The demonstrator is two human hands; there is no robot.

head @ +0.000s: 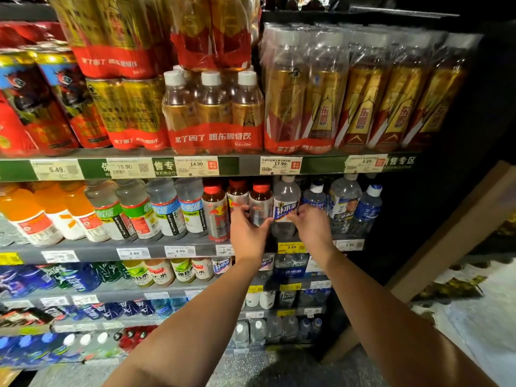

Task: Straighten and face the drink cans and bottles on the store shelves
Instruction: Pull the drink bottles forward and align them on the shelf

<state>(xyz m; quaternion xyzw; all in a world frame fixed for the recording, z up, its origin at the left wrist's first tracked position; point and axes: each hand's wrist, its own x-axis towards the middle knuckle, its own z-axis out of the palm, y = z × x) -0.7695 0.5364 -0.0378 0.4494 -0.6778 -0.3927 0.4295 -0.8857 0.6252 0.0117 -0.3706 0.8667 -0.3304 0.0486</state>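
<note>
Both hands reach to the second shelf (pixel 92 248). My left hand (pixel 248 231) wraps its fingers round a small red-capped bottle (pixel 261 202) with a silver label. My right hand (pixel 311 227) holds the side of a clear bottle (pixel 285 203) with a blue and white label, which stands upright with its label facing out. Two more red-capped bottles (pixel 216 210) stand just to the left. Blue-labelled water bottles (pixel 343 203) stand to the right, partly behind my right hand.
Left on the same shelf are orange drink bottles (pixel 33 213) and green and blue labelled electrolyte bottles (pixel 164 210). Above sit shrink-wrapped packs of gold and red energy drinks (pixel 215 113). Lower shelves hold more bottles. A cardboard box (pixel 446 233) leans at the right.
</note>
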